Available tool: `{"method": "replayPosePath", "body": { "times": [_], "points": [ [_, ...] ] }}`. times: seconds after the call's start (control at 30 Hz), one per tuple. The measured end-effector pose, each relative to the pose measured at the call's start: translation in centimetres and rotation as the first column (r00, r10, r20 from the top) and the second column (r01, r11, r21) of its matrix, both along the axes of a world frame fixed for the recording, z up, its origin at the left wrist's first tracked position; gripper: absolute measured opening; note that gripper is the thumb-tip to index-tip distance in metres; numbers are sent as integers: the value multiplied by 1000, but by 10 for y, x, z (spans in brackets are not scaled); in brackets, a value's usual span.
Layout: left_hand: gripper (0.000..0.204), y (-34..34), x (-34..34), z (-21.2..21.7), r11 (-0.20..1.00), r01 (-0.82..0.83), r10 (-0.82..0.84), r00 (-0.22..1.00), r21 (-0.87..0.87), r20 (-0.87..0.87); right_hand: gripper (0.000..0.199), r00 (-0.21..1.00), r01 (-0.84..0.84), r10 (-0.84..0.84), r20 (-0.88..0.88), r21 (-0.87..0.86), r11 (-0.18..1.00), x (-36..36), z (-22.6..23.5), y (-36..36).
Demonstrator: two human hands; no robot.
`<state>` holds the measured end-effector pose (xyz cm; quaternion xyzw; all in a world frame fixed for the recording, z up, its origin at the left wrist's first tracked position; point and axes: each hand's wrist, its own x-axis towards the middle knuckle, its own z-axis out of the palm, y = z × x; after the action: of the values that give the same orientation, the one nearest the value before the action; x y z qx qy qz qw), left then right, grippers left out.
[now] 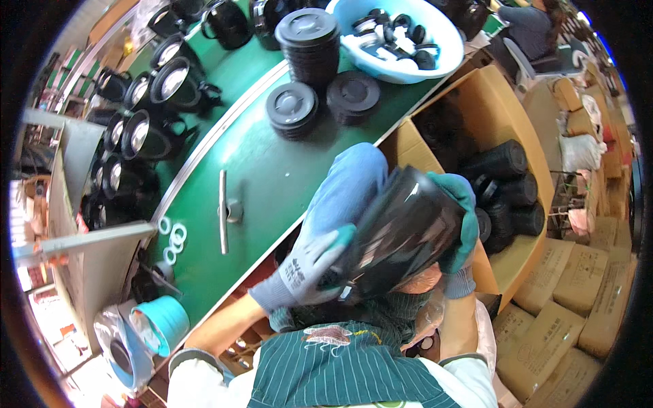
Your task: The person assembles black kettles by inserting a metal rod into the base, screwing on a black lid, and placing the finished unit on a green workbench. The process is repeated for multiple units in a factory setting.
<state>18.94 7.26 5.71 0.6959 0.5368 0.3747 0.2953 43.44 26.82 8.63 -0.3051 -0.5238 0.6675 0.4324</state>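
Both gloved hands clamp 1 glossy black pot body (401, 234), held tilted above the lap, just off the near edge of the green desk (272, 177). The left hand (314, 262) is closed around its lower end; the right hand (457, 224) wraps the upper right side. To handle it well, I judge the grip should stay on the walls and the slick shell be turned slowly, since it could slip in the gloves. Room is tight: the desk edge lies just to the left, and the open cardboard box (507, 122) with black pots lies just to the right. On the desk, stacks of black lids (309, 41) and a pale blue basin (449, 34) sit well apart, and a metal bar (222, 211) lies nearer.
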Motion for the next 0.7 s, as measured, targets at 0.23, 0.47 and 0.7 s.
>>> {"method": "replayPosePath", "body": {
  "times": [0.23,0.47,0.7],
  "points": [
    [63,-59,-134,-87,461,-850,705,177,254,-686,96,897,-296,161,412,288,911,12,-50,-49],
    [52,27,-88,-1,776,-596,585,802,-208,-119,130,907,-327,266,328,149,933,11,-43,-48],
    [65,103,16,115,945,92,-228,873,-314,-431,74,966,-131,51,-254,-310,942,6,-75,-52]
  ]
}}
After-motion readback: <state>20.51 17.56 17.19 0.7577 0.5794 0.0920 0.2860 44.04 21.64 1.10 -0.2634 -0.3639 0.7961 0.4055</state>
